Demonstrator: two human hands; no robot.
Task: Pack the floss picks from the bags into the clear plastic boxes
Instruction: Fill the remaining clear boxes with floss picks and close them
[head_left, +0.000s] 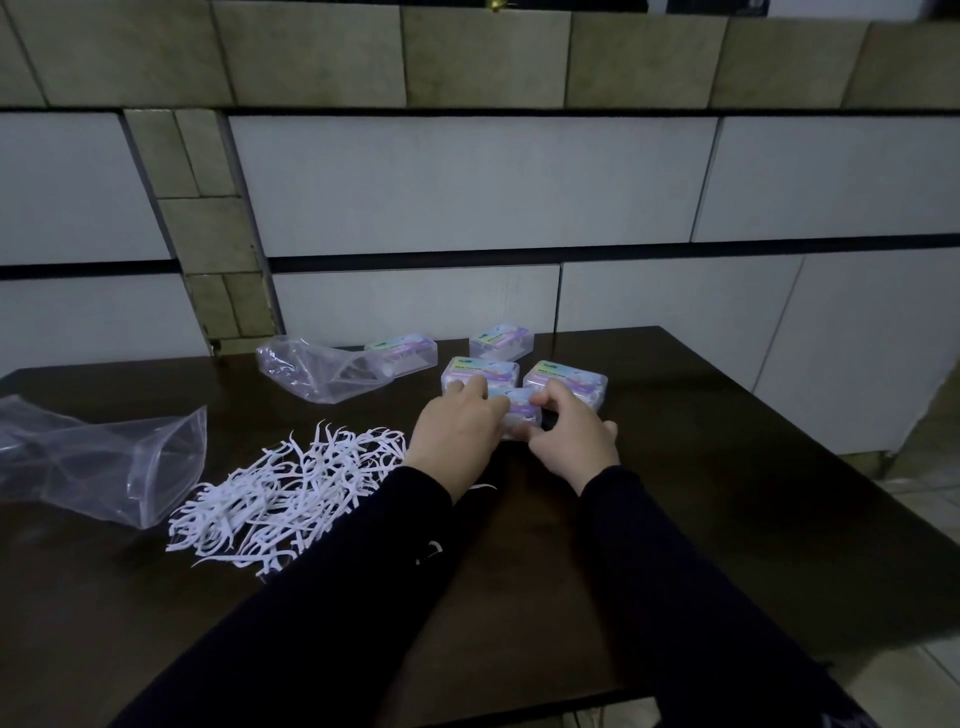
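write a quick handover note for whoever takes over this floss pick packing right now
Left hand and right hand: both grip one clear box at table centre.
Boxes: four others behind it, appear filled and closed.
Loose floss picks lie piled left of the hands.
Two bags look empty.
Left: box up the pile.

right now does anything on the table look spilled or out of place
Yes: a heap of loose white floss picks lies spilled on the dark table, left of the hands, between two crumpled clear bags. One stray pick lies apart by the left sleeve. The boxes sit level.
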